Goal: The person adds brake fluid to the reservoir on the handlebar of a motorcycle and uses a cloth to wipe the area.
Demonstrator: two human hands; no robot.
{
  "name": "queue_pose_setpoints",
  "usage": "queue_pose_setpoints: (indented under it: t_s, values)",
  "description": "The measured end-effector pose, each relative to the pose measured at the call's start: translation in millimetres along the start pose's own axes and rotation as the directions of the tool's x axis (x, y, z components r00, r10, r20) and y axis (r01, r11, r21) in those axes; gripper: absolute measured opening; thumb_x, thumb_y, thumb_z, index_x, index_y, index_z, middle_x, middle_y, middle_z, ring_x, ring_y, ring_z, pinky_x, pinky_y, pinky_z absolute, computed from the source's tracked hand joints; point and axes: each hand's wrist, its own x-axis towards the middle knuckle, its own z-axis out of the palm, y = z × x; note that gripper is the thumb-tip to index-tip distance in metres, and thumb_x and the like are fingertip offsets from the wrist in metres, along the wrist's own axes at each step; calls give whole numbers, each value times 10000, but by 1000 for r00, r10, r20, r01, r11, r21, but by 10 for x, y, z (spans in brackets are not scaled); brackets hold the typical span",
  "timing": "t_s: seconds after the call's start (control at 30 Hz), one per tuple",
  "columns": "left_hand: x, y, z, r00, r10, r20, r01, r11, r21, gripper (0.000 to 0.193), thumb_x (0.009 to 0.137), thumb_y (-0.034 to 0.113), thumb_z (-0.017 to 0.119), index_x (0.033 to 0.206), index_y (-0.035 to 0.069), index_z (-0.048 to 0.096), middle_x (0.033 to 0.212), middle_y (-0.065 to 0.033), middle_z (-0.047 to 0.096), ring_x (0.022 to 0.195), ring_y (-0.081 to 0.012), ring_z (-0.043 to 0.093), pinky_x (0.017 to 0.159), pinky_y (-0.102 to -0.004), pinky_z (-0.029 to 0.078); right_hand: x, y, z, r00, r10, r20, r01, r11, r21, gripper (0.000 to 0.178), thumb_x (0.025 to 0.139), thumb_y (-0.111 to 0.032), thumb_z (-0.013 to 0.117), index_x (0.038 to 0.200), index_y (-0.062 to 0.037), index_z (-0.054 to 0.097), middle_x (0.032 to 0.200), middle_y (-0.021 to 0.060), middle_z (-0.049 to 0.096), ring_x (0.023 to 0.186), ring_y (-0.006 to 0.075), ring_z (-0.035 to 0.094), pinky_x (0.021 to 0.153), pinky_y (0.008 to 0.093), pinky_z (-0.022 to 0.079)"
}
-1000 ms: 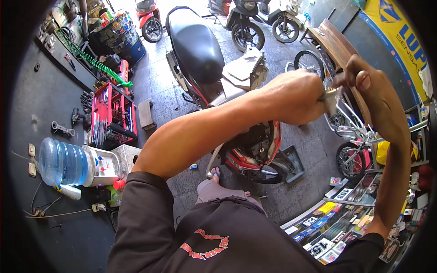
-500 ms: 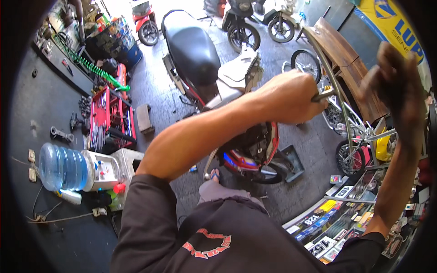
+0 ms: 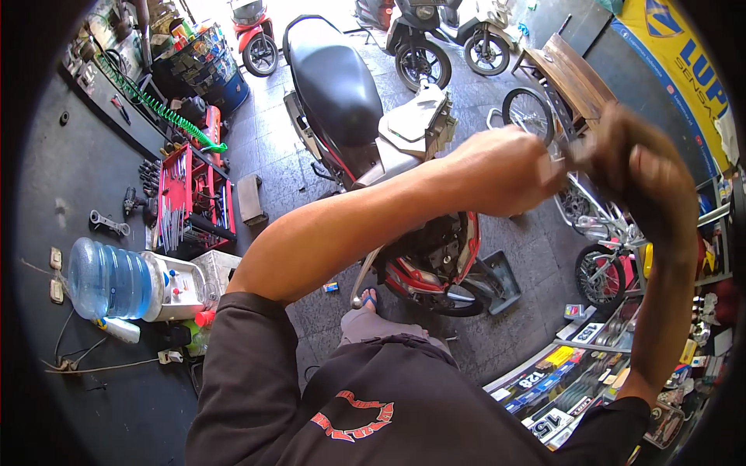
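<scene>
Grey blurred item [image 3: 556, 149] clenched in left hand [image 3: 514, 172]; right hand [image 3: 646, 175] curled beside, grip unclear

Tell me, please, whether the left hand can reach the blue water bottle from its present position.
Probably not: the left hand is curled near the right hand, stretched out toward the right side, while the blue water bottle sits at the far left.
</scene>
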Motion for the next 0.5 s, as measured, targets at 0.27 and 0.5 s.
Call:
queue_pose_setpoints:
  t_s: [0.27, 0.5]
  values:
    - [-4, -18, -27, 984, -165, 72, 163, 986, 27, 493, 952, 354, 585, 688, -57, 652, 575, -243, 561, 568, -414, 608, 609, -498, 484, 92, 117, -205, 980, -123, 158, 110, 990, 87, 384, 994, -318, 420, 851, 21, 530, 831, 106, 564, 889, 232, 622, 837, 337, 415]
    - [-17, -20, -154, 959, -263, 104, 264, 964, 1, 446, 898, 348, 613, 688, -42, 664, 624, -258, 608, 642, -418, 660, 646, -505, 530, 104, 134, -99, 999, 10, 53, -1, 986, -164, 388, 975, -316, 441, 781, 18, 479, 702, 81, 449, 850, 221, 623, 729, 303, 412]
